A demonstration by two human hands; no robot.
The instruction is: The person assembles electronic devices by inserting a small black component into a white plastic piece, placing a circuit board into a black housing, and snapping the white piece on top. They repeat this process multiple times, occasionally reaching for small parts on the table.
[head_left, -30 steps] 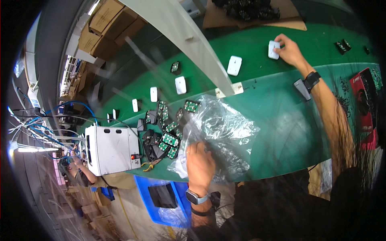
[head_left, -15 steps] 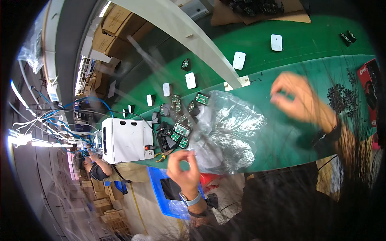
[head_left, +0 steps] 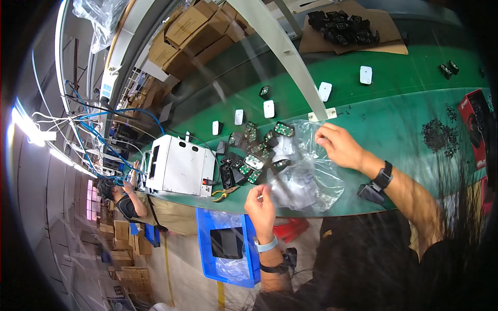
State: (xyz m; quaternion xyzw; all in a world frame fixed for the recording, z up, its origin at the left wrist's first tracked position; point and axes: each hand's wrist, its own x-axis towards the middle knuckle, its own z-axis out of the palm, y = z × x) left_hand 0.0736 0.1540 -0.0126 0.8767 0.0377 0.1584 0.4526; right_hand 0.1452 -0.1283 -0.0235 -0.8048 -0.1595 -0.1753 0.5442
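My left hand (head_left: 261, 210) is closed in a pinch at the near left side of a clear plastic bag (head_left: 327, 181). Whatever lies between its fingertips is too small to make out. Over the bag's far right part is my right hand (head_left: 340, 147), its fingers curled together; I cannot tell whether they grip the film. Left of the bag lies a heap of black housings with green circuit boards (head_left: 254, 161). Below my right wrist, by the table edge, sits a dark angular part (head_left: 370, 193).
A white machine (head_left: 181, 166) and yellow-handled pliers (head_left: 224, 194) stand left. White cases (head_left: 268, 109) line the green surface beyond a metal post (head_left: 295, 62). Small black pieces (head_left: 440, 136) and a red box (head_left: 473, 124) lie right. A blue bin (head_left: 205, 254) is below; a person (head_left: 137, 207) works far left.
My right hand has moved left to the bag, and its fingers have curled in. The left hand's finger loop has tightened. The whole view has shifted.
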